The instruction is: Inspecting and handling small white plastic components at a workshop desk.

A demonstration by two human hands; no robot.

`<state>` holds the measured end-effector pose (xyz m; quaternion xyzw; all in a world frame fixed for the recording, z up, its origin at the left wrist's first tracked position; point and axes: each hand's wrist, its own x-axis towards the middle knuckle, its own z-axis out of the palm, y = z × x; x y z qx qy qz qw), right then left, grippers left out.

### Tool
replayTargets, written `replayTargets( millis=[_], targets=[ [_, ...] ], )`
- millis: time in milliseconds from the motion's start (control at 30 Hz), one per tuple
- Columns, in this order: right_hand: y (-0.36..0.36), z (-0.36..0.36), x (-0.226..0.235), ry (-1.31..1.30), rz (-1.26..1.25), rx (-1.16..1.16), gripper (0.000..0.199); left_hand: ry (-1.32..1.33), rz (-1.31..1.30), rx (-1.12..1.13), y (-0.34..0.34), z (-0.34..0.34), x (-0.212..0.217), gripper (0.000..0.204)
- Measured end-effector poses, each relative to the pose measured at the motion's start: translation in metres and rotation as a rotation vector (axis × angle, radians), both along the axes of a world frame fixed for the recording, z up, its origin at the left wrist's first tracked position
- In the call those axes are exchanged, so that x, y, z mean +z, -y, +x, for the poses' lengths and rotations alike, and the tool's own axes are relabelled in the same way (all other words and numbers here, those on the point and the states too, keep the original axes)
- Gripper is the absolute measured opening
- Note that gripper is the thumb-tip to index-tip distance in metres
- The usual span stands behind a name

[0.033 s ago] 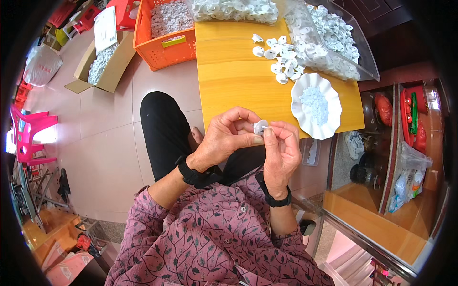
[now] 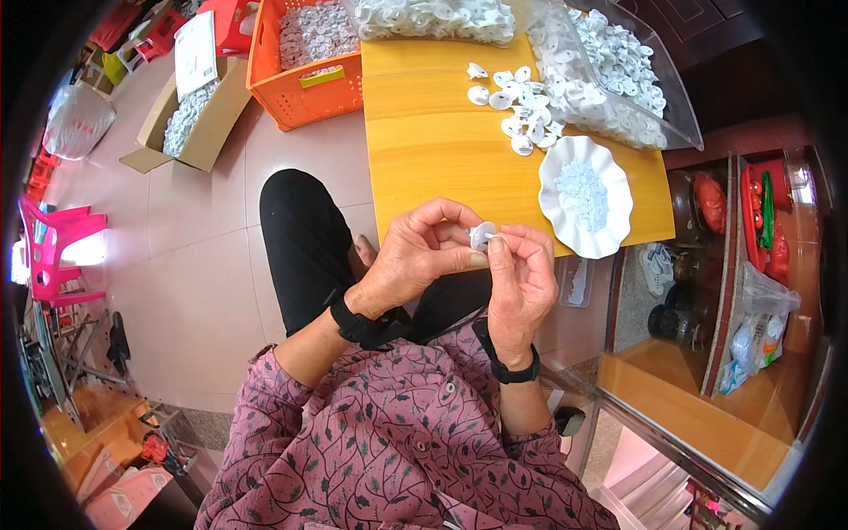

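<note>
My left hand [image 2: 422,246] pinches a small white round plastic piece [image 2: 481,234] between thumb and fingers, over the near edge of the table. My right hand [image 2: 521,281] is closed beside it, thumb against forefinger, gripping a tiny white part [image 2: 491,236] that touches the round piece. The tiny part's full shape is hidden by the fingertips. To the right of my hands stands a white wavy-rimmed dish [image 2: 554,201] with many tiny pale-blue bits [image 2: 583,193] in it. Beyond lies a loose heap of white round plastic pieces [image 2: 528,110].
The yellow wooden table [image 2: 424,132] carries clear bags [image 2: 433,19] and a clear bin [image 2: 680,124] full of white pieces. Left of it are an orange crate [image 2: 305,95] and a cardboard box [image 2: 208,150]. Shelves [image 2: 698,389] stand at the right, a pink stool [image 2: 62,238] far left.
</note>
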<state>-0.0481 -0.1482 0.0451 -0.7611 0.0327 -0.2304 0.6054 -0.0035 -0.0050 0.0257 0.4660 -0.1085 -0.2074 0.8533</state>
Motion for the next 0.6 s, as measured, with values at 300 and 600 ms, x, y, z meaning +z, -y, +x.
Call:
replayTargets(
  millis=[300,600],
  targets=[
    [-0.0001,0.0027,-0.0003,0.025,-0.058,0.008,0.008,0.066,0.053,0.057,-0.0006,-0.0003,0.0005,0.03],
    [-0.0002,0.002,-0.0006,0.03,-0.047,0.049,0.008,0.103,0.093,0.073,-0.0028,-0.0012,-0.0014,0.031]
  ],
)
